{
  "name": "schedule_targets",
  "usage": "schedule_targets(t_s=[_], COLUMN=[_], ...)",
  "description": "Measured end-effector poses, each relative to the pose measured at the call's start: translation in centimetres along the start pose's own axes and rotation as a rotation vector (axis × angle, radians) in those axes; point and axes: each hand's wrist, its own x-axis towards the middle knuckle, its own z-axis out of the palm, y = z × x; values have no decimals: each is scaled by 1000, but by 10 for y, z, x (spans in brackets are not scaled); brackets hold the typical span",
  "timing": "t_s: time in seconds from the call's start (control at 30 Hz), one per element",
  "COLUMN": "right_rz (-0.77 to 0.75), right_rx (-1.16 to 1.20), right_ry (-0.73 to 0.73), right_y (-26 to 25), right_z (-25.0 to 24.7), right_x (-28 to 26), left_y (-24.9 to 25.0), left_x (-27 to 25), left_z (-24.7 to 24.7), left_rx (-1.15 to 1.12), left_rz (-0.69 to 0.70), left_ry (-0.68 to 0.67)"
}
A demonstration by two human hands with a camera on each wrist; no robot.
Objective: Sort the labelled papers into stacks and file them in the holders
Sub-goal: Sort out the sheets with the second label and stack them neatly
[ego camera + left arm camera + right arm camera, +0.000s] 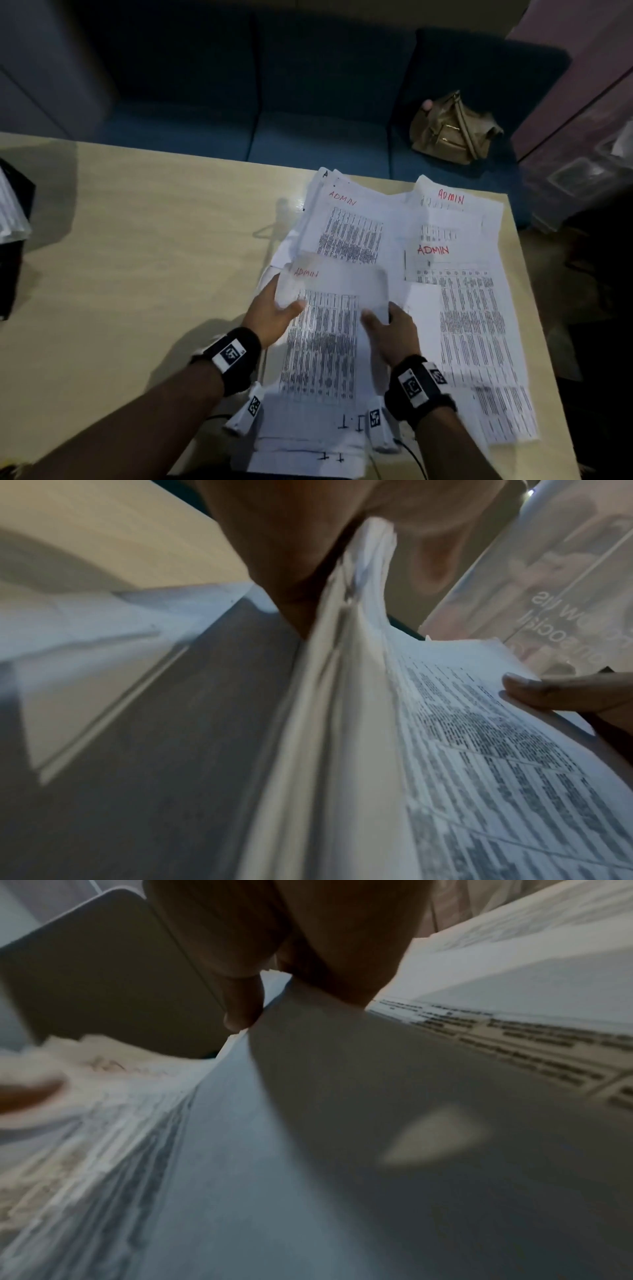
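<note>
Both hands share the grip: left hand (270, 317) and right hand (390, 329) pinch a bundle of ADMIN sheets (329, 329) above the bench (137, 240). More ADMIN papers (455, 260) lie spread at far right; sorting seems underway, filing not begun.

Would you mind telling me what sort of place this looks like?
Probably an office lounge or waiting area: a pale wooden table strewn with printed sheets labelled ADMIN, a dark blue upholstered sofa behind it, and a tan leather handbag resting on the seat.
</note>
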Motion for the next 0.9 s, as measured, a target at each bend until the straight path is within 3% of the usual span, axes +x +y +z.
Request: schedule_targets(t_s=[0.07, 0.17, 0.27, 0.4, 0.57, 0.7, 0.9], right_rz=[-11, -57, -130, -227, -313, -294, -296], right_rx=[3, 86, -36, -158, -207, -280, -295], right_ry=[62, 140, 23, -102, -148, -181, -177], right_y=[0, -3, -9, -9, -6, -13, -19], right_z=[1, -9, -15, -9, 2, 4, -1], right_x=[5, 13, 23, 33, 31, 29, 31], left_y=[-4, 0, 2, 9, 9, 15, 30], left_x=[2, -3, -6, -3, 6, 9, 14], left_z=[-2, -4, 0, 7, 4, 1, -4], left_rx=[-3, -35, -20, -62, -19, 36, 168], left_rz=[-46, -82, -16, 54, 51, 49, 73], left_ry=[10, -77, -222, -262, -266, -254, -343])
